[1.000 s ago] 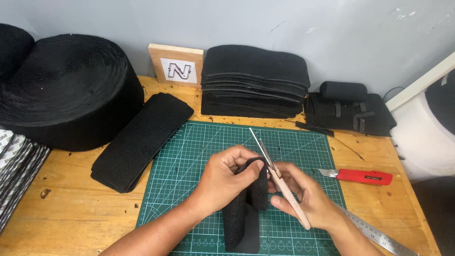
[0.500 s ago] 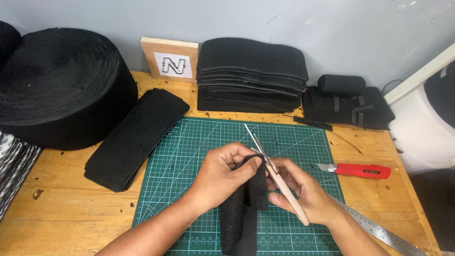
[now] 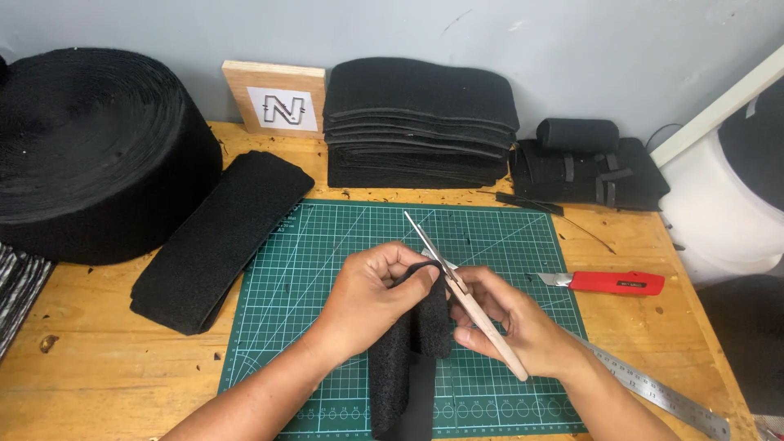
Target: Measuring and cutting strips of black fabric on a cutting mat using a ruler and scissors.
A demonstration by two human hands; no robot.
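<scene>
Since the earlier frames, both hands have kept nearly the same grip over the green cutting mat (image 3: 327, 269), and the scissors' tip sits a touch lower against the grid; the whole view has shifted slightly.

From the left: a big roll of black webbing (image 3: 98, 155) stands on the wooden bench (image 3: 106, 359), touching the back wall. Just beside it, a flat stack of black fuzzy strips (image 3: 220, 237) lies tilted, its near end on bare wood and its far end close to the mat's corner. Behind that leans a small wooden block (image 3: 278, 102).

At the middle, the left hand (image 3: 376, 298) is curled, with thumb and forefinger pinching the folded top of a black fabric strip (image 3: 404, 359). This strip lies on the mat directly under and below the hand, its long axis running toward the viewer, off the bottom edge. Right against it, the right hand (image 3: 514, 322) is closed around the pale handles of a pair of scissors (image 3: 457, 286). Their long axis slants, blades pointing up and to the left, away from the viewer, and the blades meet the strip at the left fingertips. Whether the blades are parted cannot be told.

Behind the mat sits a pile of black pads (image 3: 420, 122). To the right lie a red utility knife (image 3: 612, 282) and a steel ruler (image 3: 661, 392), both near the right wrist.
</scene>
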